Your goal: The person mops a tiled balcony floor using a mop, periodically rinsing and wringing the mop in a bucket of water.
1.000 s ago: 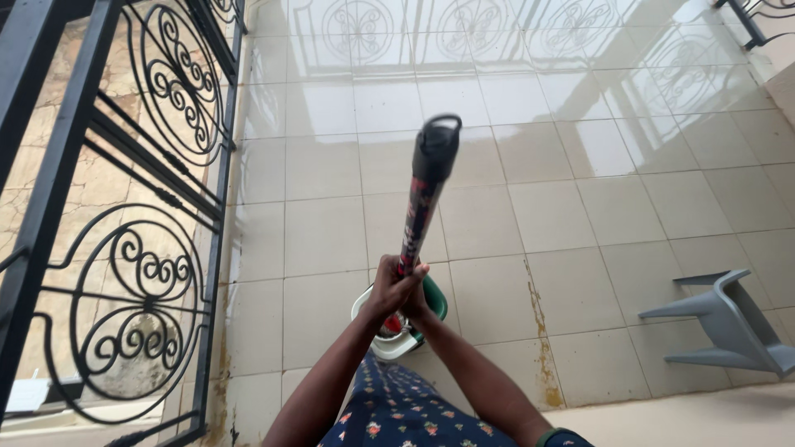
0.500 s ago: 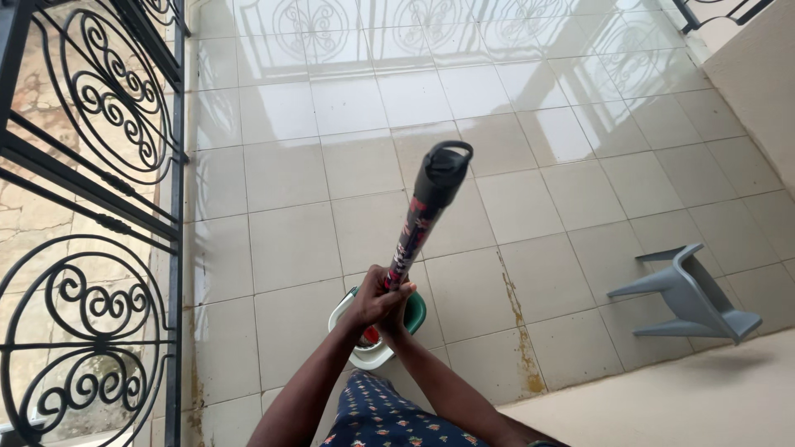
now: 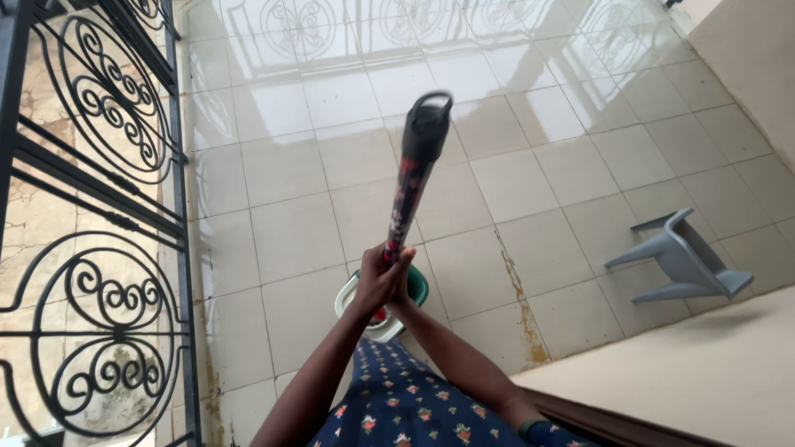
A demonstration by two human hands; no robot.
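Note:
Both my hands grip a mop handle (image 3: 411, 184), a patterned red-and-black pole with a black capped end and loop pointing up toward the camera. My left hand (image 3: 374, 281) wraps the pole in front. My right hand (image 3: 401, 288) closes on it just behind and below. The pole's lower end goes down into a green-and-white mop bucket (image 3: 417, 285) standing on the tiled floor, mostly hidden behind my hands. A red part shows inside the bucket. My dark floral dress (image 3: 397, 407) fills the bottom of the view.
A black wrought-iron railing (image 3: 108, 223) with scrollwork runs along the left. The beige floor tiles (image 3: 331, 108) are glossy and wet farther away. A grey plastic chair (image 3: 683, 258) lies tipped over on the right, beside a beige wall ledge (image 3: 704, 372). Rust-coloured stains (image 3: 526, 319) mark the tile joints.
The handle's top has swung slightly left and the view has shifted. My hands keep the same grip over the bucket.

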